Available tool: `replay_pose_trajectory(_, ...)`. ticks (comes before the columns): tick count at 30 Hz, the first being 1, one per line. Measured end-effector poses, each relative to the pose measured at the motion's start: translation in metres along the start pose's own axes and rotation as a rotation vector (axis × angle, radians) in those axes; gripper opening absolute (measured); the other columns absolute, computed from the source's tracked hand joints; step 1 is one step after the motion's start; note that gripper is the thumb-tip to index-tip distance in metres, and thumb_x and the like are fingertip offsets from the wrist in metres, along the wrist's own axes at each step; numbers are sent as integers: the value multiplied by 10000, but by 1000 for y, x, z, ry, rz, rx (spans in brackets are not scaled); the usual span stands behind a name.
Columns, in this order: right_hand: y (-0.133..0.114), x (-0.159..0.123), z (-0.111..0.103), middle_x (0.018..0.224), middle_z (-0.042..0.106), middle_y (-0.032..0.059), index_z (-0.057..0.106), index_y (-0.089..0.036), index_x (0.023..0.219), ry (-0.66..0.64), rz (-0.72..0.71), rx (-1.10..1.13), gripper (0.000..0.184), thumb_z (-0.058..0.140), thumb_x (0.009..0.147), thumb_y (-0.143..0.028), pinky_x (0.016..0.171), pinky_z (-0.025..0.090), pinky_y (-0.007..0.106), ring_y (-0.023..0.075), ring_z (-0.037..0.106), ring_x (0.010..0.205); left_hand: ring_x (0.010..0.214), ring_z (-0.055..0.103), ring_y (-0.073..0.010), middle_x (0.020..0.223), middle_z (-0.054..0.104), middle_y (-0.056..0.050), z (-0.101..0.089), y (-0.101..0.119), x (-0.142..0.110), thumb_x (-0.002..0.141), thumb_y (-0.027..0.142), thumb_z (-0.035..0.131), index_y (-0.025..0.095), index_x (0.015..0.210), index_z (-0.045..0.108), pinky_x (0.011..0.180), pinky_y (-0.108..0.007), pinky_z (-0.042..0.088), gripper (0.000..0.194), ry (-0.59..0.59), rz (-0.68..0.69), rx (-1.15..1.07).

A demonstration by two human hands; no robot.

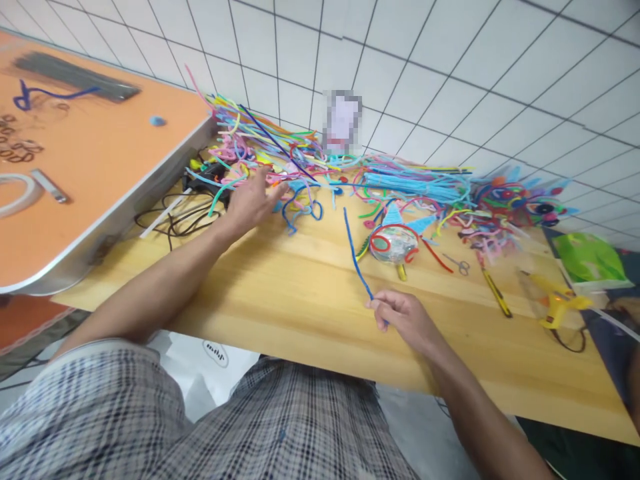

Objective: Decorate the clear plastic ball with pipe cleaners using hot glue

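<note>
Pinched between the fingertips of my right hand (403, 317) is a dark blue pipe cleaner (356, 260), which sticks up and away over the wooden table. My left hand (253, 199) reaches to a heap of loose coloured pipe cleaners (240, 150) at the back left, its thumb and fingers apart; no held item shows in it. Curled blue pipe cleaners (300, 207) lie just right of that hand. Beyond my right hand rests a clear rounded piece (395, 245) with light blue pointed parts on top and red pipe cleaners curled around it.
A bundle of light blue pipe cleaners (415, 183) lies along the tiled wall. On the right are small scissors (463, 267), a yellow cutter knife (497, 293) and a yellow glue gun (557, 303). Black cable (173, 217) coils beside the raised orange table (125, 160) at left.
</note>
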State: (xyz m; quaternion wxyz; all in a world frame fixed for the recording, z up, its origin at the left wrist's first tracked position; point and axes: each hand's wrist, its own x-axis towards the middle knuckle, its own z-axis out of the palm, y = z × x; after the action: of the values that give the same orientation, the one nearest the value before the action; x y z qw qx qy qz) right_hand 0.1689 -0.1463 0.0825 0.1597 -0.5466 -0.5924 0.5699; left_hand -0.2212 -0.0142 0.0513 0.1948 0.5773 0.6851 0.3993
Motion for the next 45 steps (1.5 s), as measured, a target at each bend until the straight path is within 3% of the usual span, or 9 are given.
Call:
replay_pose_trajectory(2,3,-5,-2,565,631,-48,694,-230,802,-7,0,7,286,668,825,-514,629,477,302,133,567,536,1351,661,-410,1532,615,-223,-8,8,-5,1001,540,736,186,1467,660,1128,-498,534,590,62,135,245)
replay_pose_trajectory(5,10,-12,-4,565,629,-46,693,-228,807,-26,-1,13,287,670,825,-514,628,469,302,135,564,540,1098,729,-278,1422,665,-177,-11,31,-18,1063,530,632,184,1398,716,1067,-435,562,489,-28,309,196)
replay_pose_trajectory(11,19,-27,-1,570,622,-49,693,-224,819,-64,-11,27,266,670,847,-488,629,454,293,131,550,543,710,668,-138,1159,769,-96,16,83,-47,1021,569,669,208,1532,618,644,-271,552,628,-704,232,-239)
replay_pose_trajectory(14,22,-36,-3,560,605,-51,692,-226,799,-59,-12,5,259,666,863,-476,620,443,285,130,540,540,536,556,-97,752,731,-23,29,94,-48,946,477,788,157,1084,798,530,-217,444,348,-864,135,-309)
replay_pose_trajectory(18,32,-50,-23,654,706,-3,723,-240,805,46,-76,-128,277,633,924,-474,662,509,313,186,664,643,454,518,-91,533,654,-10,41,102,-53,889,400,858,158,749,809,460,-199,350,284,-882,53,-347)
replay_pose_trajectory(25,45,-61,-31,1302,815,154,697,-227,1318,726,-489,-635,386,704,1014,-464,1070,597,545,357,763,1234,500,625,-102,831,856,-106,73,131,-108,819,417,927,148,786,834,465,-211,442,286,-825,-170,-632)
replay_pose_trajectory(34,31,-53,-18,915,844,31,760,-253,1073,705,-662,-692,178,588,1116,-239,762,579,308,186,789,813,585,709,-108,960,877,-81,102,153,-142,896,414,861,173,914,846,534,-208,491,241,-1026,-117,-689)
replay_pose_trajectory(38,34,-53,-33,921,831,36,783,-258,1035,666,-614,-733,193,604,1106,-247,756,565,302,184,777,840,540,642,-80,810,836,-30,108,147,-140,941,306,792,183,840,827,557,-191,487,163,-1043,3,-576)
replay_pose_trajectory(45,42,-48,-41,951,822,29,795,-264,1043,690,-591,-744,174,632,1103,-255,788,599,302,180,783,881,541,607,-81,780,802,-27,119,142,-139,930,333,792,182,821,784,537,-190,461,187,-1103,-61,-591)
